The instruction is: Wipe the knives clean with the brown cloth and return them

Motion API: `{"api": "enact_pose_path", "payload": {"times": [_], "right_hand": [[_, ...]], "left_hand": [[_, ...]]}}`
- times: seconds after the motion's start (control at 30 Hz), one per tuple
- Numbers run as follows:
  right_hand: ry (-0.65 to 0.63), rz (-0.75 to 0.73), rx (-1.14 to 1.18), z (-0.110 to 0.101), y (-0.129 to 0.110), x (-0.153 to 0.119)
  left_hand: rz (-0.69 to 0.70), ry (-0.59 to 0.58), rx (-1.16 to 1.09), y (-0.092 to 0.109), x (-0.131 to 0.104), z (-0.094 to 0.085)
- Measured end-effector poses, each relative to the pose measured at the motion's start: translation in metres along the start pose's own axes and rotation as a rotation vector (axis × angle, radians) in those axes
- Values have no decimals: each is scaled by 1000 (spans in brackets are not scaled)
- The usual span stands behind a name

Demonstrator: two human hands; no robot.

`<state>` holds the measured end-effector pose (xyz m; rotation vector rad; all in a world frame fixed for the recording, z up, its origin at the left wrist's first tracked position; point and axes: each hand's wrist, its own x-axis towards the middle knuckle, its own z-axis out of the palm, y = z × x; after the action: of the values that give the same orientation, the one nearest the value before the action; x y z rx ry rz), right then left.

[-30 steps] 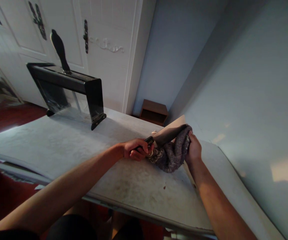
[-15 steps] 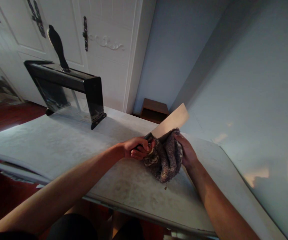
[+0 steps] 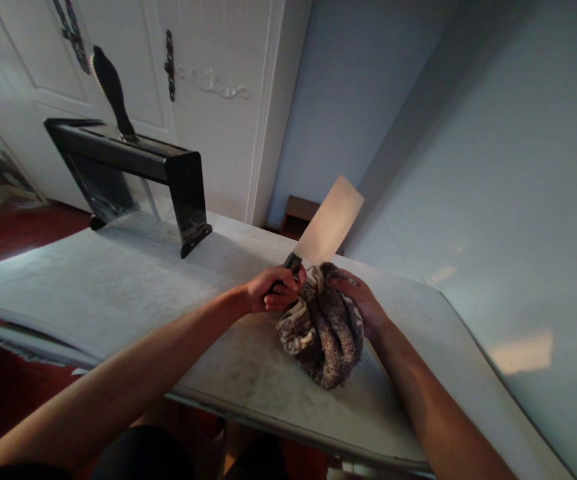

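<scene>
My left hand is closed around the black handle of a cleaver. Its broad, pale blade slants up and to the right above the table. A bunched brown-grey cloth hangs below the blade in my right hand, whose fingers are closed on its upper right side. The cloth sits close beside the lower edge of the blade near the handle; whether they touch I cannot tell.
A black knife holder with clear panels stands at the table's far left, another black handle sticking up from it. Behind are a white cabinet and a small brown wooden box-like piece. A wall borders the right.
The cleaver has tilted more upright, its tip moving up and left. My right hand and the cloth have shifted slightly left and down, so more of the blade shows.
</scene>
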<state>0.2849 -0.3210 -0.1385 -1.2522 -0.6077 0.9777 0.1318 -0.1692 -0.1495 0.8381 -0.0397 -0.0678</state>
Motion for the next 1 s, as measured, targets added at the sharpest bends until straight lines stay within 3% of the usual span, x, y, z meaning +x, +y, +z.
{"api": "enact_pose_path", "payload": {"times": [0.5,0.83,1.0], "right_hand": [[141,-36,-21,5,1,0],[100,-26,24,0,3,2],[67,-28,47,3,1,0]], "left_hand": [[18,279,213,-7,8,5],[65,357,505,-14,10,12],[214,415,767,-21,14,8]]}}
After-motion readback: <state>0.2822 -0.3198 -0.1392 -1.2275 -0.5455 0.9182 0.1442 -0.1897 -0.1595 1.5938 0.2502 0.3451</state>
